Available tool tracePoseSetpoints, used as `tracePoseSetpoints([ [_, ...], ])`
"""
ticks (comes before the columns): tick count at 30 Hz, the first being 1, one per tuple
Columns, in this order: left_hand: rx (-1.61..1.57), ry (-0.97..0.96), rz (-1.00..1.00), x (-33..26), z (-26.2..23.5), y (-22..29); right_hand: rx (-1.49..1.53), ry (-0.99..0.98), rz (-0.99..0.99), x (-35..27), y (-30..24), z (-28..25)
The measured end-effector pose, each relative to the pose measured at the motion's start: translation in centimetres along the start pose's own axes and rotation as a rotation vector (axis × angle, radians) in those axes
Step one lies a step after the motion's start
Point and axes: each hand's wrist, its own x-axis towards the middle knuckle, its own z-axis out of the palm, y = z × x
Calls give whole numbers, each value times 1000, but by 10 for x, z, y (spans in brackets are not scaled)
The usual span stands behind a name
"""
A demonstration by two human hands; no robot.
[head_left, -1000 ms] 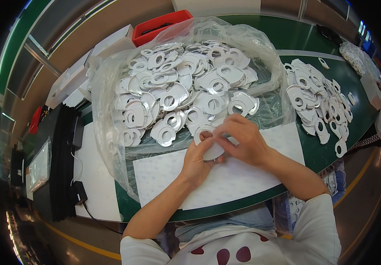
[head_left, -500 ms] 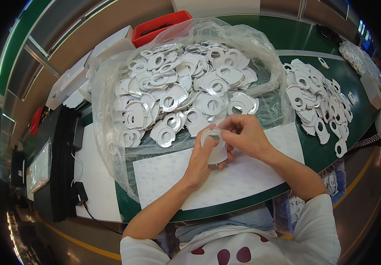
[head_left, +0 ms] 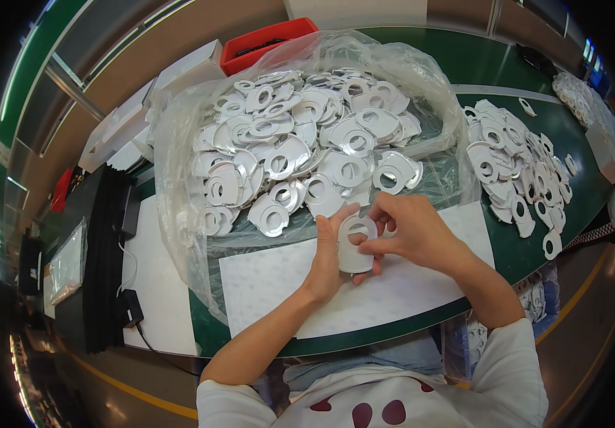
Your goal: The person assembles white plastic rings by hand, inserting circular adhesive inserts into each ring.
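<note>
White plate (head_left: 354, 262) sits between two inward-turned hands (head_left: 419, 232).

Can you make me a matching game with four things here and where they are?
1. red bin
2. white part with a round hole
3. smaller pile of parts
4. clear plastic bag

A. to the right of the bag
B. held in the left hand
C. around the biggest pile
D. just behind the bag

Pairs: 1-D, 2-B, 3-A, 4-C
</note>
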Motion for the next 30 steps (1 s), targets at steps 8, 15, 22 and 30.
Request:
tracePoseSetpoints([
  [8, 89, -7, 262, -8, -15, 11, 705, -33, 259, 15, 24, -27],
  [15, 1217, 505, 543, -33, -87, 80, 1616, 1005, -223, 6, 87, -87],
  [22, 1300, 699, 331, -36, -89, 70, 1249, 659, 102, 16, 47, -56],
  [30, 1436, 544, 275, -31, -93, 59, 95, -301, -438, 1, -14, 39],
])
